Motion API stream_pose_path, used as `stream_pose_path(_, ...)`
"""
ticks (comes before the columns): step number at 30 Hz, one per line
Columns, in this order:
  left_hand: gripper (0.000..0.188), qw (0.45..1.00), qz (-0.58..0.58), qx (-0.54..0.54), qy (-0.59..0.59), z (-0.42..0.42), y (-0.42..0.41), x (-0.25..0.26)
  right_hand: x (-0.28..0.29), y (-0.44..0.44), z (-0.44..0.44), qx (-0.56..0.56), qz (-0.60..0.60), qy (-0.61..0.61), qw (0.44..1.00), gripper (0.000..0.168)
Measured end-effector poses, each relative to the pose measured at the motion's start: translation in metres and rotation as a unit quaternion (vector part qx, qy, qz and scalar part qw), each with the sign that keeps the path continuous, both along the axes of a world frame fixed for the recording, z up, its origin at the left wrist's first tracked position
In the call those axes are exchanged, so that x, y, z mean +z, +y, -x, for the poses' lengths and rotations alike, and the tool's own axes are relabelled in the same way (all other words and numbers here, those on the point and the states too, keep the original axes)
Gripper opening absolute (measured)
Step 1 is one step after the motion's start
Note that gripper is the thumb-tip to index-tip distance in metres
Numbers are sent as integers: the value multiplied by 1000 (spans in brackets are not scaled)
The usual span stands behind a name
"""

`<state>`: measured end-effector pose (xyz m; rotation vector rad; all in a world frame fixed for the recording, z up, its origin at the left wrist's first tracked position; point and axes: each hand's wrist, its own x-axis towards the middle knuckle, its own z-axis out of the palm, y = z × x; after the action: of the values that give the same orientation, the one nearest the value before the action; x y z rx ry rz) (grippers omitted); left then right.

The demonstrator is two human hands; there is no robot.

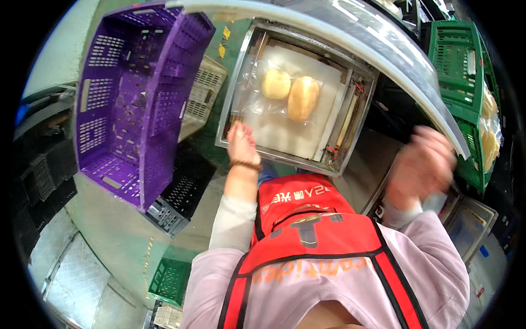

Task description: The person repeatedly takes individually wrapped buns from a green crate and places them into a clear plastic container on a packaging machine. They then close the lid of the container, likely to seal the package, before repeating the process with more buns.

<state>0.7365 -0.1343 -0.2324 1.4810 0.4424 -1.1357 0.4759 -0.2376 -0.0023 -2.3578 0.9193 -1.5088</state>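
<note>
Two pale yellow, peeled potato-like pieces in clear plastic film, one (276, 84) smaller and one (303, 98) longer, lie side by side on the white bed of a metal-framed chamber sealing machine (349, 158). Its clear curved lid (394, 49) is raised. My left hand (242, 140), with a brown bead bracelet at the wrist, is at the near left corner of the frame, fingers loosely apart, nothing seen in it. My right hand (423, 164), blurred, is beside the lid's lower right end; whether it grips the lid cannot be told.
A large purple perforated crate (160, 103) stands tilted at the left, with a whitish crate (205, 90) behind it. On the right, a green crate (456, 66) stands by bagged yellow pieces (489, 131). Another green crate (170, 279) is on the floor, lower left.
</note>
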Motion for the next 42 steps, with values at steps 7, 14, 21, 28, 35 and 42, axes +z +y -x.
stream_pose_path(7,23,906,329,-92,-251,-105,-38,201,63,-13,73,-267,-27,289,919,28)
stream_pose_path(14,26,732,372,-223,-526,-73,-107,285,60,14,58,-248,9,142,958,25)
stream_pose_path(21,18,507,286,-424,-694,-68,-158,293,-170,36,4,-187,-560,-68,804,54)
stream_pose_path(28,18,513,287,-406,-699,-71,-159,290,-274,59,-63,-231,-644,-130,718,63)
stream_pose_path(35,11,487,296,-393,-722,-73,-157,288,-272,62,-65,-273,-626,-75,727,63)
stream_pose_path(42,5,470,242,-454,-717,-67,-79,255,-107,147,1,-161,-544,2,824,25)
